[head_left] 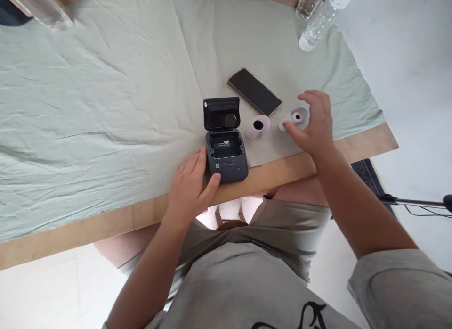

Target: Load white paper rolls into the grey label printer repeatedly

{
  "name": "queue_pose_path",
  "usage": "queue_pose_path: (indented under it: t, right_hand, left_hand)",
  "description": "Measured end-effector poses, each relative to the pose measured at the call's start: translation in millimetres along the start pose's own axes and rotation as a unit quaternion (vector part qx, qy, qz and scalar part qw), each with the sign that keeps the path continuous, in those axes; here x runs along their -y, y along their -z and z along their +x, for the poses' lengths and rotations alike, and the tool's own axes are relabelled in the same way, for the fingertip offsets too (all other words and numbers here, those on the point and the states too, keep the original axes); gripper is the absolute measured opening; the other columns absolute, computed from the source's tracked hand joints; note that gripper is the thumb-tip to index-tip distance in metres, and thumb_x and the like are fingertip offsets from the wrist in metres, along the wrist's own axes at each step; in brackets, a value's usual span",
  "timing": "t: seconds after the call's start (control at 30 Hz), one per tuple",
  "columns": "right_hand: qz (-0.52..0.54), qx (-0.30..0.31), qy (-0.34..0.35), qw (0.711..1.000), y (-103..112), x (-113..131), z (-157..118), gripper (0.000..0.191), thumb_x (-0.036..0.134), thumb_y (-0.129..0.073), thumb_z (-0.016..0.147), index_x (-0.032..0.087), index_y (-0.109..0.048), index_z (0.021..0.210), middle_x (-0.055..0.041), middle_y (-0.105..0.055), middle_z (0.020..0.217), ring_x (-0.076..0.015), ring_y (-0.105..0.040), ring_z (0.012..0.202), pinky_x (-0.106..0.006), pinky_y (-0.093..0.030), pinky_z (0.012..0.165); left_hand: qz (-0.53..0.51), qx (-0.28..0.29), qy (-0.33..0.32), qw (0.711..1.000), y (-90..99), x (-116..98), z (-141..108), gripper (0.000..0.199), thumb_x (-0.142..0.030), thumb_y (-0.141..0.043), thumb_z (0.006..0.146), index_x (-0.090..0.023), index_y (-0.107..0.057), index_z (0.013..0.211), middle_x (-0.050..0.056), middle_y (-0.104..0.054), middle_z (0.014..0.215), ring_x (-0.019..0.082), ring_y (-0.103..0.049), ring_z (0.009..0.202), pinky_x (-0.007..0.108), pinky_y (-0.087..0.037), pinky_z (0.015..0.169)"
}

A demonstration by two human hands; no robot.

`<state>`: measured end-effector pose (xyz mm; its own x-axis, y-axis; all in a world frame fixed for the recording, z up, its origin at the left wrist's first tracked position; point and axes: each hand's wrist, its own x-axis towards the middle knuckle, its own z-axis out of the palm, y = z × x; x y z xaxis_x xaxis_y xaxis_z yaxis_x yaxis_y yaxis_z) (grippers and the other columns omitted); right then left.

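A small dark blue thermal printer [228, 171] stands at the table's near edge, its black lid [221, 113] tipped up and the paper bay bare. My left hand [190, 183] rests against the printer's left side, fingers stretched out and thumb at its front corner. To the right of the printer is a white paper roll [254, 130] with a black core. Farther right, a smaller white paper roll [299, 117] lies between the spread thumb and fingers of my right hand [318, 124]. That hand is open around the roll; whether the thumb touches it I cannot tell.
Behind the rolls lies a black smartphone [254, 92]. Clear plastic bottles [318, 27] lie at the back right. A pale green cloth [106, 107] covers the table, leaving a bare wooden front edge [141, 219]. A transparent object [49, 11] is at the back left.
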<state>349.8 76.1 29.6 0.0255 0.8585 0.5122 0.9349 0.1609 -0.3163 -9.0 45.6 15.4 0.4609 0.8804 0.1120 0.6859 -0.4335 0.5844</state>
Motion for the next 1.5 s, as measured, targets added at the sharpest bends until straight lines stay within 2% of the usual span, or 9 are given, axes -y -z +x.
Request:
queue_pose_path:
  t: [0.17, 0.37, 0.5, 0.6, 0.7, 0.93, 1.17, 1.37, 1.5]
  right_hand:
    - [-0.008, 0.09, -0.048, 0.995, -10.3, -27.1, 1.8, 0.052, 0.037, -0.072, 0.078, 0.026, -0.062, 0.128, -0.0117, -0.071, 0.119, -0.0313, -0.066, 0.113, -0.051, -0.054, 0.1]
    - [0.01, 0.056, -0.071, 0.996, -15.5, -24.7, -6.0, 0.031, 0.04, -0.071, 0.08, 0.027, -0.068, 0.108, -0.0082, -0.071, 0.099, -0.0281, -0.067, 0.095, -0.049, -0.057, 0.09]
    - [0.073, 0.01, -0.119, 0.99, -3.0, -11.3, -3.8, 0.041, 0.04, -0.078, 0.072, 0.027, -0.066, 0.109, -0.007, -0.071, 0.104, -0.0275, -0.068, 0.096, -0.049, -0.057, 0.089]
    - [0.182, -0.058, -0.166, 0.967, 7.1, 14.8, -6.3, 0.053, 0.043, -0.084, 0.071, 0.031, -0.059, 0.116, -0.0051, -0.067, 0.106, -0.023, -0.065, 0.088, -0.04, -0.056, 0.075]
    - [0.252, -0.054, -0.114, 0.959, 9.7, 55.1, -11.3, 0.045, 0.045, -0.081, 0.077, 0.031, -0.056, 0.112, -0.0039, -0.067, 0.103, -0.0219, -0.067, 0.086, -0.038, -0.056, 0.073]
    - [0.079, 0.161, 0.113, 0.977, -15.5, 132.1, 3.3, 0.033, 0.025, -0.061, 0.09, 0.028, -0.065, 0.123, -0.0054, -0.081, 0.11, -0.026, -0.074, 0.097, -0.044, -0.053, 0.094]
    - [-0.021, 0.23, 0.111, 0.967, -29.1, 135.7, 23.8, 0.017, 0.018, -0.062, 0.084, 0.025, -0.068, 0.098, -0.0044, -0.081, 0.097, -0.0259, -0.071, 0.081, -0.044, -0.052, 0.087]
    - [0.035, 0.211, 0.138, 0.967, -30.2, 134.7, 19.2, 0.028, 0.015, -0.058, 0.087, 0.027, -0.076, 0.104, -0.0031, -0.081, 0.116, -0.0263, -0.075, 0.106, -0.042, -0.056, 0.088]
    - [0.07, 0.194, 0.132, 0.97, -32.5, 133.1, 16.8, 0.027, 0.021, -0.055, 0.095, 0.028, -0.08, 0.096, -0.0025, -0.082, 0.107, -0.0226, -0.076, 0.097, -0.04, -0.058, 0.085]
  left_hand:
    - [0.005, 0.007, 0.004, 1.0, 1.8, -2.7, 0.8, 0.071, -0.052, -0.033, 0.108, -0.005, -0.045, 0.159, 0.023, -0.058, 0.154, 0.039, -0.053, 0.146, 0.058, -0.045, 0.119]
    - [0.007, 0.001, 0.008, 1.0, 2.1, -2.7, 0.7, 0.071, -0.053, -0.032, 0.108, -0.005, -0.045, 0.158, 0.022, -0.059, 0.154, 0.038, -0.054, 0.145, 0.056, -0.045, 0.12]
    - [0.005, 0.005, 0.006, 1.0, 1.8, -2.3, 1.4, 0.071, -0.052, -0.033, 0.108, -0.004, -0.045, 0.158, 0.022, -0.059, 0.154, 0.039, -0.054, 0.144, 0.057, -0.045, 0.119]
    - [0.003, 0.005, 0.005, 1.0, 1.1, -2.1, 1.4, 0.071, -0.051, -0.034, 0.107, -0.004, -0.045, 0.158, 0.023, -0.058, 0.154, 0.04, -0.054, 0.144, 0.058, -0.045, 0.119]
    - [0.002, 0.002, 0.007, 1.0, 0.6, -3.1, 0.7, 0.07, -0.05, -0.035, 0.107, -0.003, -0.045, 0.158, 0.024, -0.058, 0.154, 0.039, -0.053, 0.145, 0.058, -0.044, 0.12]
    - [0.001, 0.008, 0.013, 1.0, 0.9, -7.6, -0.2, 0.071, -0.049, -0.036, 0.106, -0.002, -0.045, 0.158, 0.023, -0.059, 0.153, 0.037, -0.054, 0.144, 0.055, -0.044, 0.121]
    - [-0.008, 0.01, 0.021, 1.0, 1.7, -9.1, -1.4, 0.07, -0.048, -0.038, 0.105, -0.002, -0.044, 0.159, 0.022, -0.058, 0.154, 0.036, -0.055, 0.143, 0.054, -0.043, 0.121]
    - [-0.027, 0.016, 0.031, 0.999, 2.9, -7.9, -0.4, 0.068, -0.048, -0.036, 0.107, -0.005, -0.045, 0.159, 0.021, -0.055, 0.159, 0.036, -0.052, 0.146, 0.054, -0.042, 0.122]
    - [-0.03, 0.017, 0.032, 0.999, 2.0, -7.2, -2.4, 0.068, -0.049, -0.037, 0.106, -0.005, -0.046, 0.158, 0.021, -0.055, 0.159, 0.037, -0.052, 0.147, 0.055, -0.042, 0.122]
